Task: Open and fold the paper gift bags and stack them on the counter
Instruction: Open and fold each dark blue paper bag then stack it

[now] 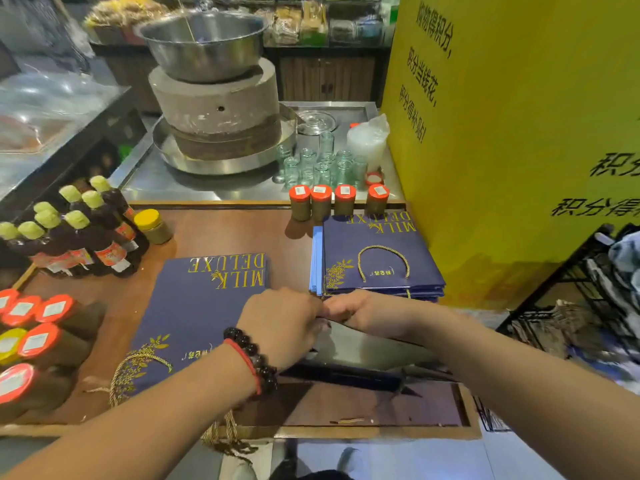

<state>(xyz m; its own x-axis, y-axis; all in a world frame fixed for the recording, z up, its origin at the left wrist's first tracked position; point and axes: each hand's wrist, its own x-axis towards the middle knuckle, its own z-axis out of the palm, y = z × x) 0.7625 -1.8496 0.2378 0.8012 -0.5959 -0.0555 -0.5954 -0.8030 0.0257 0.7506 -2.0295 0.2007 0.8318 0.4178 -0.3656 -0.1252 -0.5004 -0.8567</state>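
A navy paper gift bag (194, 306) with gold "MILK DELUXE" lettering lies flat on the brown counter (221, 230), its gold rope handle hanging over the front edge. My left hand (280, 323) and my right hand (349, 308) meet at its right side, both with curled fingers pinching the top edge of the bag's opened side panel (360, 344), which shows a grey inside. A stack of flat navy gift bags (377, 261) lies just beyond my right hand, a gold handle on top.
Dark sauce bottles (83, 233) stand at the left. Red-lidded jars (41, 327) lie at the near left, and more stand in a row (339, 200) behind the stack. A stone mill (218, 109) and glass cups (318, 164) sit further back. A yellow board (512, 133) stands on the right.
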